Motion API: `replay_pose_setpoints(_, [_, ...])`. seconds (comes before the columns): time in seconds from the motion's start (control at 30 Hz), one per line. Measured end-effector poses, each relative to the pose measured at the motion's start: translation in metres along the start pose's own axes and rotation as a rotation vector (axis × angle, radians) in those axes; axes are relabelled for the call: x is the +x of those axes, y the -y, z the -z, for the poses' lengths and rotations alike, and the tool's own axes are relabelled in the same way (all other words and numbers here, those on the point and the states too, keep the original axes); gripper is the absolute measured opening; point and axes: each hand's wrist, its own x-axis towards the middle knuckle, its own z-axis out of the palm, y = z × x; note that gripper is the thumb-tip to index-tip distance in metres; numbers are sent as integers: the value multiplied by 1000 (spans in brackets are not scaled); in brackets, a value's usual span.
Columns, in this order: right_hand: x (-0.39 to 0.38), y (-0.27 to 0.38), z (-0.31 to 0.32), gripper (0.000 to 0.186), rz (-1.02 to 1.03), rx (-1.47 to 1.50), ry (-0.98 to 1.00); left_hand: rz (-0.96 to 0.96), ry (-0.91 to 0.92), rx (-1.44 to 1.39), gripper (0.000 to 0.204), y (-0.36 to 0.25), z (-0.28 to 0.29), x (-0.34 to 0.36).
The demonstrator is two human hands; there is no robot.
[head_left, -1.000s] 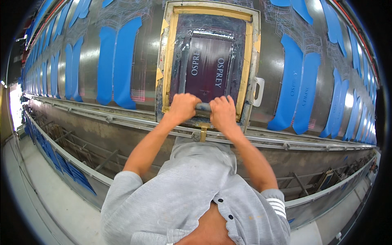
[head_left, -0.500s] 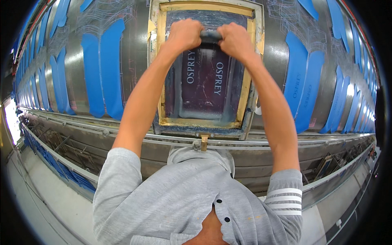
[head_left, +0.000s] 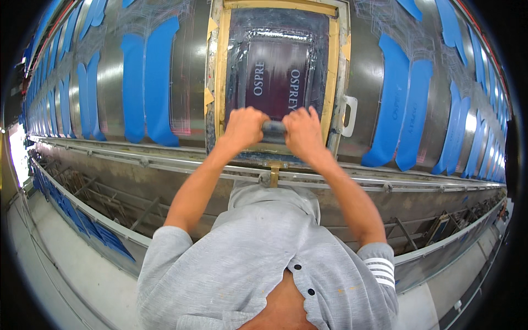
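A screen-printing frame (head_left: pixel 340 60) with a yellow-taped inner edge lies on the metal table in front of me. Its dark mesh has a maroon middle panel (head_left: pixel 275 60) with pale lettering. At the near end of the mesh, my left hand (head_left: pixel 246 130) and my right hand (head_left: pixel 303 133) grip a dark squeegee (head_left: pixel 273 128) from either side. Fingers of both hands curl over its bar, and a short stretch of it shows between them. The hands partly cover the lettering's near end; the squeegee's blade edge is hidden.
Blue cut fabric pieces (head_left: pixel 159 82) lie flat left of the frame, with more blue pieces (head_left: pixel 385 110) to its right. A white handle (head_left: pixel 350 116) sticks out at the frame's right side. Along the table's near edge runs a metal rail (head_left: pixel 352 175) with a brass-coloured bracket (head_left: pixel 274 175).
Both hands have drawn the squeegee from the far end of the mesh to its near end, toward my body. The far part of the panel is now uncovered.
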Motion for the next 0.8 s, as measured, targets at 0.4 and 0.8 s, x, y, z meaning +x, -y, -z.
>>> replay_pose_setpoints(0.4, [196,-111,58,18,28,-98,-125,-12,-191,220,30,40,93,198])
replay_pose_setpoints(0.8, [-48,29,-15,13,4,14,-147,-70,-264,-63,40,-20,-42,-53])
